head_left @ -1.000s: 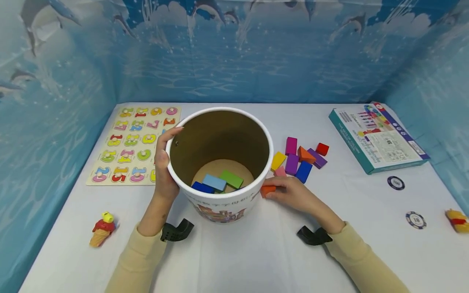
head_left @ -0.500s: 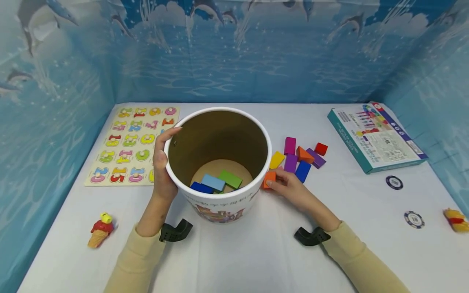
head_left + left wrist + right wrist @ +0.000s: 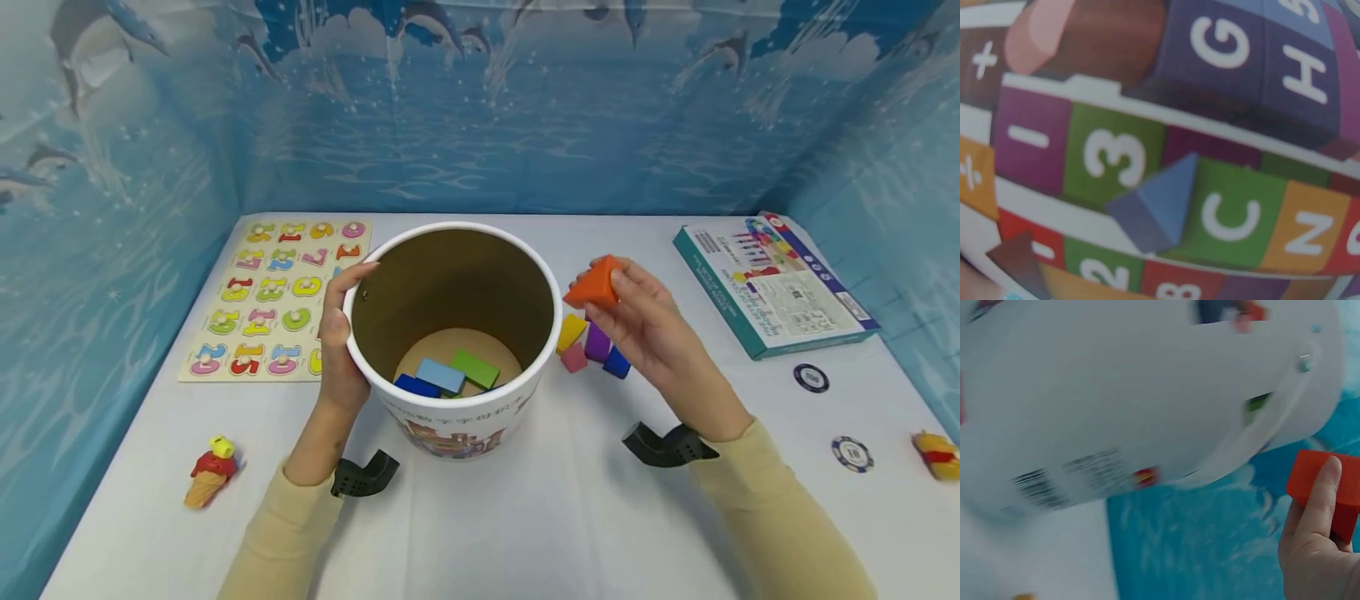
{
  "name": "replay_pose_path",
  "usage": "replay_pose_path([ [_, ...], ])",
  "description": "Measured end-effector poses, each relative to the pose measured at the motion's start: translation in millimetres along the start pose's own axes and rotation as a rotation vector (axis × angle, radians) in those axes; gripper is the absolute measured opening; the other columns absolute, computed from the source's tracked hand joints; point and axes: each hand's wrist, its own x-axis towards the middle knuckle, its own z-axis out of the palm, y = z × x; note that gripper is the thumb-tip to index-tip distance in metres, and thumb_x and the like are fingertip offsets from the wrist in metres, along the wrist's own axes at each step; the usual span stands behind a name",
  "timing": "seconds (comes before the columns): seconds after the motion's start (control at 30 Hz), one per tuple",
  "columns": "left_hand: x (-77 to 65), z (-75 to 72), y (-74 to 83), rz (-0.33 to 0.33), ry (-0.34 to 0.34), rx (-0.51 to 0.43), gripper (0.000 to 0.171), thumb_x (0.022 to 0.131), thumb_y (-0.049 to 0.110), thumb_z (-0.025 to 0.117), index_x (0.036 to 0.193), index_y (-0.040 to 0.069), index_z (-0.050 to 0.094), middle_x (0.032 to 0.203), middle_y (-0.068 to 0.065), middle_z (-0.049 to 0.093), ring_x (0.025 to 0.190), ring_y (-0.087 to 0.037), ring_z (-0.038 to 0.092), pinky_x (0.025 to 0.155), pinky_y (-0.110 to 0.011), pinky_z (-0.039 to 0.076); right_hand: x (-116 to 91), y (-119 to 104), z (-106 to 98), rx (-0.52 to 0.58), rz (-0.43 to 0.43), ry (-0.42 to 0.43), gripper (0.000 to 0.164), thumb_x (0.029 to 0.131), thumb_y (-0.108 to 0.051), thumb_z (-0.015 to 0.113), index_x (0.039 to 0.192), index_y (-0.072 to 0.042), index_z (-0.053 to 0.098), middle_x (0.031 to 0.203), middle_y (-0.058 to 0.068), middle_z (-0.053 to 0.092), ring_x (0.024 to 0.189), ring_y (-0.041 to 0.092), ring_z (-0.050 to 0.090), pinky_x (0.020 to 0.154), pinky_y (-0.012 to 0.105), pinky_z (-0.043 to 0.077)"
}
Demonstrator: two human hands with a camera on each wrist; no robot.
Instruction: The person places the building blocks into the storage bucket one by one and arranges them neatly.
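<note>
My left hand grips the left side of a large white bucket, fingertips over its rim. Printed letters and numbers on the bucket wall fill the left wrist view. Inside on the bottom lie a light blue block, a green block and a dark blue block. Right of the bucket, raised over the loose blocks, my right hand pinches an orange triangular block. The right wrist view also shows this block between thumb and fingers.
Below the right hand lie yellow, pink, purple and blue blocks, partly hidden. A number puzzle board lies left, a boxed set right. Two chips and an ice-cream toy lie nearer.
My right hand has lifted the orange block from beside the bucket's lower right wall, up and away to the right, above rim height. The left hand and bucket have stayed in place.
</note>
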Motion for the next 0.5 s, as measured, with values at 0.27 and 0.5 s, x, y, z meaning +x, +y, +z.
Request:
replay_pose_path([
  [0.27, 0.4, 0.5, 1.5, -0.009, 0.002, 0.027, 0.053, 0.087, 0.051, 0.037, 0.126, 0.015, 0.039, 0.128, -0.013, 0.037, 0.119, -0.03, 0.032, 0.093, -0.044, 0.036, 31, -21, 67, 0.029, 0.023, -0.126, 0.036, 0.091, -0.008, 0.046, 0.127, -0.005, 0.04, 0.12, 0.016, 0.046, 0.114, 0.027, 0.047, 0.084, 0.031, 0.046],
  [0.5, 1.0, -0.6, 3.2, -0.002, 0.005, 0.046, 0.054, 0.087, 0.052, 0.035, 0.125, 0.014, 0.039, 0.127, -0.011, 0.038, 0.118, -0.029, 0.033, 0.093, -0.041, 0.035, 61, -7, 116, -0.706, 0.206, -0.281, 0.029, 0.09, -0.016, 0.05, 0.116, -0.003, 0.049, 0.115, 0.017, 0.051, 0.103, 0.03, 0.053, 0.081, 0.036, 0.048],
])
